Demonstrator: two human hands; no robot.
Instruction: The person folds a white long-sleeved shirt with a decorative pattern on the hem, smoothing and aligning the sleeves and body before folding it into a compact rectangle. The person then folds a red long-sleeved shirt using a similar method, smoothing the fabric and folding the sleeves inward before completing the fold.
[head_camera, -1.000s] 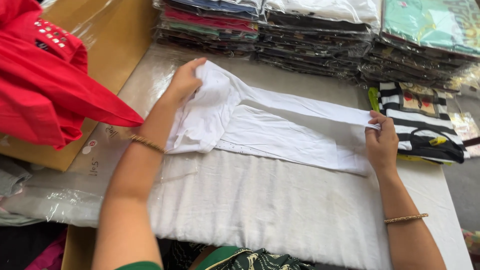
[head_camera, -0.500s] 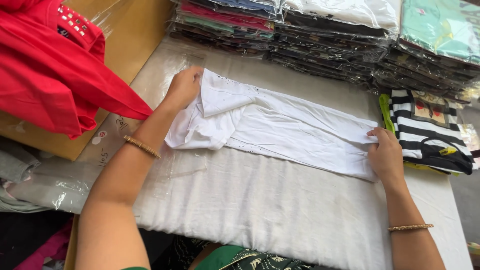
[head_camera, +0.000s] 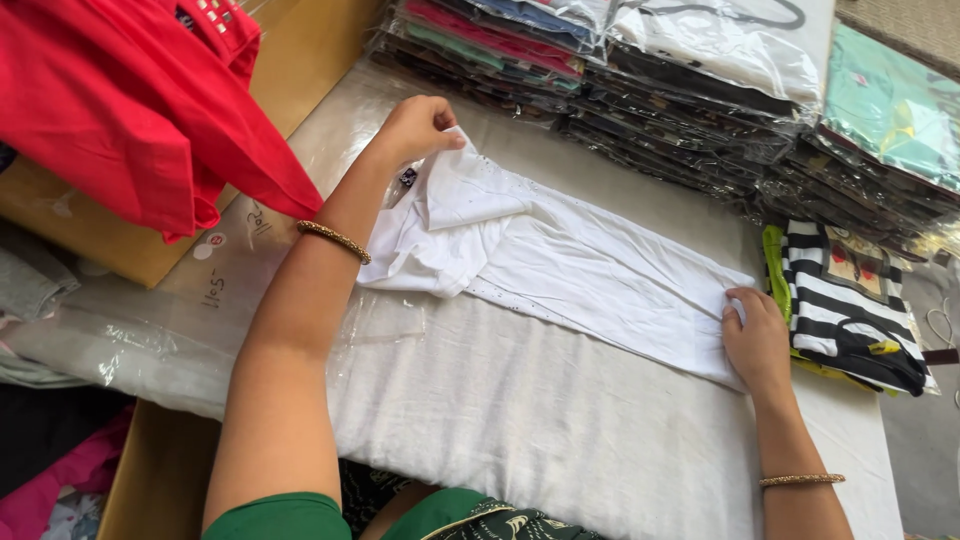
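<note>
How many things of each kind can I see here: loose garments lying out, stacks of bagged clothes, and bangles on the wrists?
Loose garments: 3, the white garment, red garment, striped garment
Stacks of bagged clothes: 3, left, middle, right
Bangles: 2, left, right
Total: 8

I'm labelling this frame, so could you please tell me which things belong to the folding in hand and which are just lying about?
In hand:
- white garment, partly folded on the white cloth pad
- left hand gripping its bunched end
- right hand pressing its other end

Lying about:
- red garment
- stacks of bagged clothes
- striped black-and-white garment
</note>
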